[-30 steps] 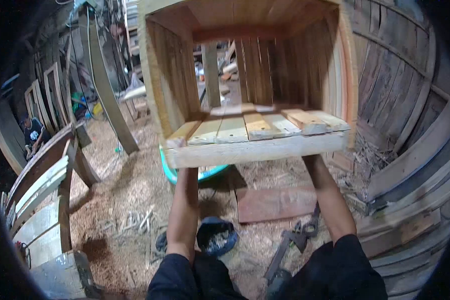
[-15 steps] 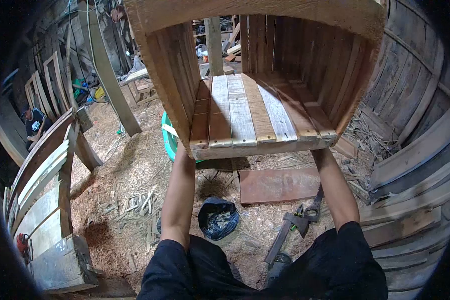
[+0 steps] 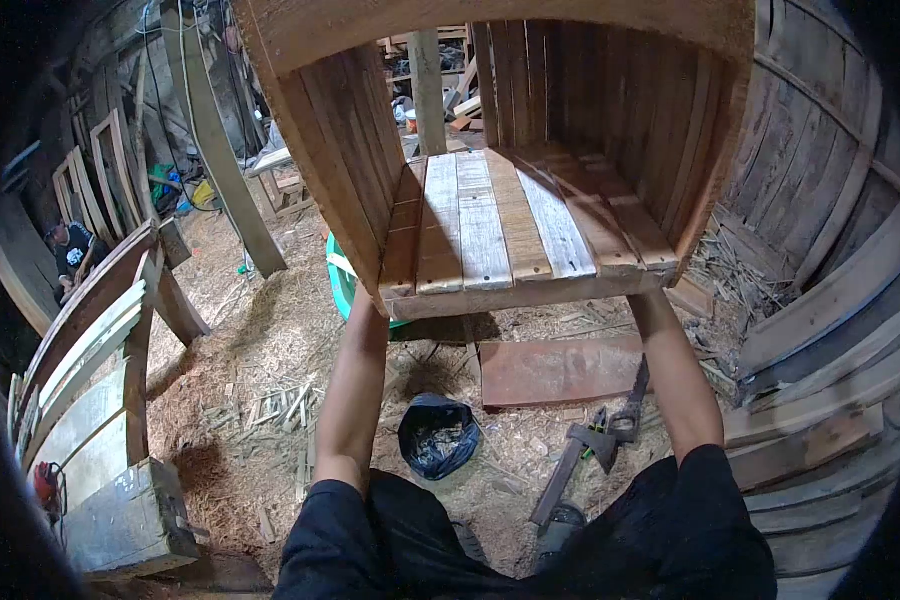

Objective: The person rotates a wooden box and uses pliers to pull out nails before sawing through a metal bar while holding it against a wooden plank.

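Observation:
A slatted wooden box (image 3: 510, 290), open toward me, is raised in front of me above the sawdust floor. Brown and pale whitish boards line its inside. My left hand (image 3: 370, 308) reaches under the lower front edge at the left, and my right hand (image 3: 647, 303) does the same at the right. Both hold the box up from below; the fingers are hidden behind it. Beneath the box a reddish-brown board (image 3: 560, 373) lies flat on the floor. An axe-like tool (image 3: 570, 462) rests near my feet, beside a saw (image 3: 628, 420).
A black plastic bag (image 3: 438, 437) with scraps stands between my arms. Part of a green basin (image 3: 341, 285) shows behind the box. Curved timber (image 3: 95, 395) stands left, stacked planks (image 3: 820, 430) lie right. A person (image 3: 73, 255) sits far left; a slanted post (image 3: 215, 150) stands nearby.
The upper part of the box has shifted slightly left in view, while its lower edge stays nearly in place. Both hands remain under it.

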Available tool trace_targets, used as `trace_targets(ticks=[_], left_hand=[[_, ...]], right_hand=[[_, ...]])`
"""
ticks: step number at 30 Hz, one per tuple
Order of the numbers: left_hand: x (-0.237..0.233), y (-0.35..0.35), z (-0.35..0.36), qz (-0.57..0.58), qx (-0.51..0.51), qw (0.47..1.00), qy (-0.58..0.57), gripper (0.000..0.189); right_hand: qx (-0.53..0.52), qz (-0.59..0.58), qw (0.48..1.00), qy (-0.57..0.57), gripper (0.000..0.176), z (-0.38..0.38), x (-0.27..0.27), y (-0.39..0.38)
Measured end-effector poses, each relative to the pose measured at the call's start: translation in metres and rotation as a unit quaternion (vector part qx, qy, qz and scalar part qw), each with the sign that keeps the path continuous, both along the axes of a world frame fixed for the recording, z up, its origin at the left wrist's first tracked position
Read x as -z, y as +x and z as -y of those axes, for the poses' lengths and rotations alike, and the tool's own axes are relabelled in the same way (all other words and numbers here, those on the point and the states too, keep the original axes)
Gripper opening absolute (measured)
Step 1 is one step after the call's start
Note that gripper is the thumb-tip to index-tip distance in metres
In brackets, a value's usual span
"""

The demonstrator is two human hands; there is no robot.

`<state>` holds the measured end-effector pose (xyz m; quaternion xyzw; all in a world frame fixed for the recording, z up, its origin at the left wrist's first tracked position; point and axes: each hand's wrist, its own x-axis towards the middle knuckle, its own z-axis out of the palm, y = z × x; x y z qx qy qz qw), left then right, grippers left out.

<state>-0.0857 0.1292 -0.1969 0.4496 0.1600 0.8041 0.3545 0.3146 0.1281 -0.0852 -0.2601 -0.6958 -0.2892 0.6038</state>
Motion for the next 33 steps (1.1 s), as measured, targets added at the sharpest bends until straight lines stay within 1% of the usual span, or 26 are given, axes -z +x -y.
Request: trace_targets(ticks=[10, 19, 20, 23, 25, 26, 29, 31, 33], left_hand=[[-0.003, -0.027, -0.021, 0.031, 0.037, 0.999, 0.016, 0.051], [-0.004, -0.026, -0.070, 0.071, 0.092, 0.992, 0.046, 0.053], [-0.004, -0.024, -0.075, 0.053, 0.090, 0.992, 0.066, 0.054], [-0.004, -0.036, -0.080, 0.017, 0.073, 0.997, 0.025, 0.065], [-0.003, -0.034, -0.085, 0.042, 0.105, 0.993, 0.042, 0.069], [-0.005, -0.033, -0.089, 0.044, 0.105, 0.993, 0.042, 0.068], [-0.023, -0.021, -0.074, 0.026, 0.087, 0.995, 0.041, 0.064], [-0.035, -0.014, -0.062, 0.005, 0.071, 0.997, 0.041, 0.061], [-0.050, -0.006, -0.046, -0.022, 0.051, 0.997, 0.045, 0.058]], right_hand=[[0.035, 0.024, 0.998, 0.040, 0.032, -0.003, -0.009, 0.004], [0.066, 0.047, 0.993, 0.085, 0.029, -0.021, -0.010, -0.004], [0.069, 0.049, 0.992, 0.089, 0.029, -0.021, -0.010, -0.003], [0.076, 0.054, 0.991, 0.098, 0.028, -0.021, -0.011, -0.001], [0.081, 0.056, 0.990, 0.104, 0.027, -0.020, -0.012, 0.003], [0.084, 0.059, 0.989, 0.105, 0.027, -0.019, -0.011, 0.005], [0.083, 0.059, 0.989, 0.106, 0.026, -0.015, -0.012, 0.005], [0.070, 0.054, 0.992, 0.095, 0.021, -0.005, -0.017, 0.002], [0.025, 0.042, 0.998, 0.044, 0.017, 0.005, -0.026, 0.000]])
